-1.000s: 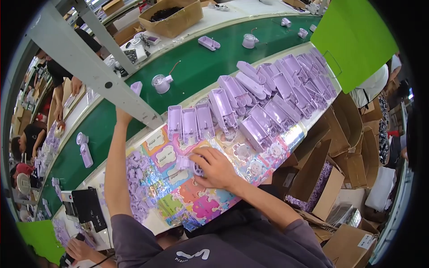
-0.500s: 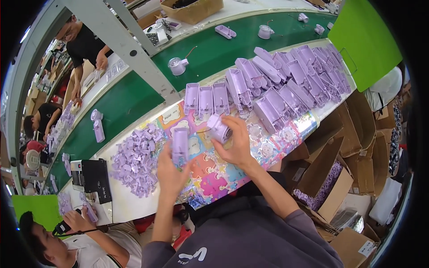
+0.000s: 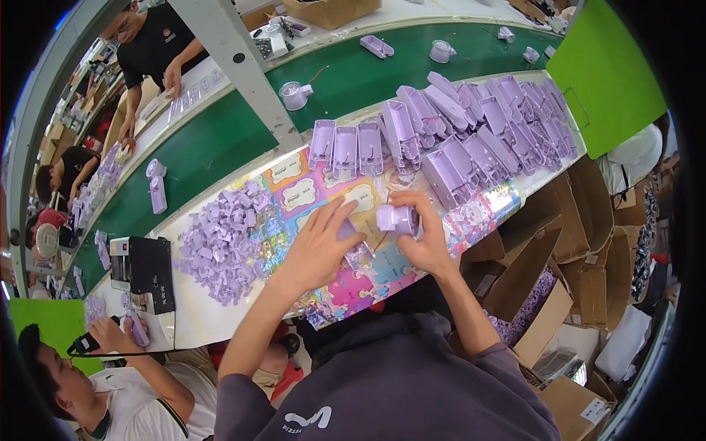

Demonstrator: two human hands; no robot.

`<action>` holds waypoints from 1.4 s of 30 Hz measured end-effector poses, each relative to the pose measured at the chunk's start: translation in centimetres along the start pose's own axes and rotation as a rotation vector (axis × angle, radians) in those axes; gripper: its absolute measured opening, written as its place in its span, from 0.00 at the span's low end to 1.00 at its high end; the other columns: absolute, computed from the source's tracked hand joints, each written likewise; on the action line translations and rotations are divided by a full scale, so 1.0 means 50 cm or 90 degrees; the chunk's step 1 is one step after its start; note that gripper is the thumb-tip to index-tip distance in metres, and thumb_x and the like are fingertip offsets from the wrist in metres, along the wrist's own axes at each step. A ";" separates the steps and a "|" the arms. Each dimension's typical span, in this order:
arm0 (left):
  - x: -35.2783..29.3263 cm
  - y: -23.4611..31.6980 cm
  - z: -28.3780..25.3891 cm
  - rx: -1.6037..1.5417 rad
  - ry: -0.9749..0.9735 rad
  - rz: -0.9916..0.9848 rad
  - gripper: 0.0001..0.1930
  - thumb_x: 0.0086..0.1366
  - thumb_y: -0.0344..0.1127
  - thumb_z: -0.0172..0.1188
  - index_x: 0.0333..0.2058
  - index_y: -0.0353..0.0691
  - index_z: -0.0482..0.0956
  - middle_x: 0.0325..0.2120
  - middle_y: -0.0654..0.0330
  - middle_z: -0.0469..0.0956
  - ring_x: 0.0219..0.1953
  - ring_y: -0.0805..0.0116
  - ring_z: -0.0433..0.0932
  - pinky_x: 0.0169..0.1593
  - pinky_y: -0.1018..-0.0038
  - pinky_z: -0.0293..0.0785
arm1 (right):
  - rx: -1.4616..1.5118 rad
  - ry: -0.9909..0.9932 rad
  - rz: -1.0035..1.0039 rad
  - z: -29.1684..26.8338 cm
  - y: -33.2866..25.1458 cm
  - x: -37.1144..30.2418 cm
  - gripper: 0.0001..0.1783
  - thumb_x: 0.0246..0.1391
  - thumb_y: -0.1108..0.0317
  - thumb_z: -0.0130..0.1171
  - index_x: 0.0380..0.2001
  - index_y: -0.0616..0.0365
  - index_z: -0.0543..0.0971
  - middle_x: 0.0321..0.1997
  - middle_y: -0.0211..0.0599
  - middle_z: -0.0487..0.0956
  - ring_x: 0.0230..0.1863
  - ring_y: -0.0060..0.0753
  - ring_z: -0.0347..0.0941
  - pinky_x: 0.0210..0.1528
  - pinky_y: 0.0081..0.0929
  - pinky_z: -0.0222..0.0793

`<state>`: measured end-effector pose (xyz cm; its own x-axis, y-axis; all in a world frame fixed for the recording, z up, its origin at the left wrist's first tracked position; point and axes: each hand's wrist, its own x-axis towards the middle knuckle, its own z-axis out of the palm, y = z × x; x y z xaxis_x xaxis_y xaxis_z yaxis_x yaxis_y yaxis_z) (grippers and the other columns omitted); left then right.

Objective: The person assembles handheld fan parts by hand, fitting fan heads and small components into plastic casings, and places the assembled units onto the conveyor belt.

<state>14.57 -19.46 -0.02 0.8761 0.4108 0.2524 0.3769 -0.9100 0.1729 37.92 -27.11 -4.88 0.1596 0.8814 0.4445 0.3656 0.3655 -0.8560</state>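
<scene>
Over the colourful printed sheet, my left hand is closed around a lilac plastic tray-shaped housing, mostly covered by the fingers. Close beside it, my right hand grips a round lilac plastic part with a short neck pointing left; a thin wire hangs from it. The two parts are near each other, and I cannot tell whether they touch. Beyond my hands several lilac housings stand in a row, joined on the right by a large heap of the same housings.
A pile of small lilac pieces lies left of the sheet. Beyond runs a green conveyor belt carrying a few lilac parts. A black device stands far left, near a co-worker holding a tool. Cardboard boxes stand lower right.
My left hand has moved right and turned over the housing, covering most of it. My right hand has shifted slightly right, and the round part has turned so its neck points left.
</scene>
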 end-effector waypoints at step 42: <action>-0.079 -0.030 -0.087 -0.719 0.076 -0.377 0.21 0.56 0.24 0.73 0.50 0.29 0.84 0.39 0.58 0.86 0.40 0.77 0.81 0.46 0.77 0.78 | -0.286 -0.052 -0.185 0.117 -0.200 0.054 0.29 0.32 0.77 0.64 0.46 0.55 0.79 0.51 0.40 0.74 0.56 0.49 0.69 0.58 0.46 0.60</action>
<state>9.25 -19.45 2.84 0.6087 0.7907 -0.0658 0.1828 -0.0590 0.9814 29.34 -26.63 3.36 -0.0720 0.7903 0.6085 0.7434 0.4492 -0.4956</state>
